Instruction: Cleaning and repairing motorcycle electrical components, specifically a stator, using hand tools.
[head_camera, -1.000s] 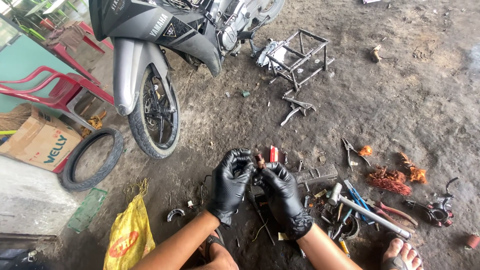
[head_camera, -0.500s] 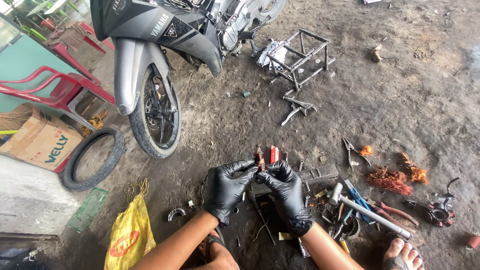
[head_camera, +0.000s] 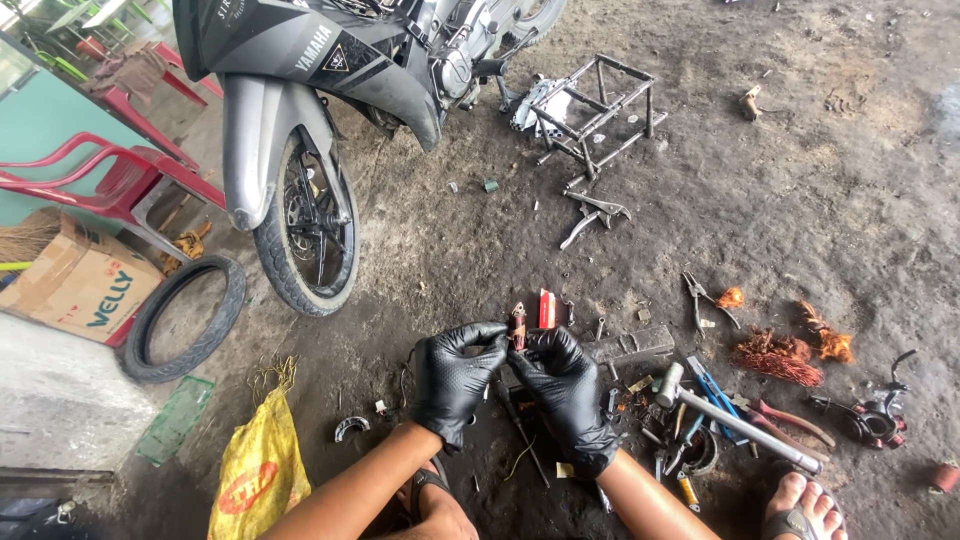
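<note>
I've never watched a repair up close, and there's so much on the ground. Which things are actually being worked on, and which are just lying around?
In hand:
- left hand and right hand, both in black gloves
- small reddish part pinched between the fingers of both

Lying about:
- hammer
- pliers
- copper wire bundle
- loose tyre
- yellow bag
- metal frame

A single camera sits on the person's head and looks steeply down and forward over the grey dirt floor (head_camera: 800, 200). It is close to the two black-gloved hands, the left hand (head_camera: 455, 375) and right hand (head_camera: 565, 385), which meet low in the middle of the view. The forearms enter from the bottom edge. Further off, toward the top, stands the grey motorcycle (head_camera: 320, 60), cut off by the upper edge. No second view is there to share the scene.
</note>
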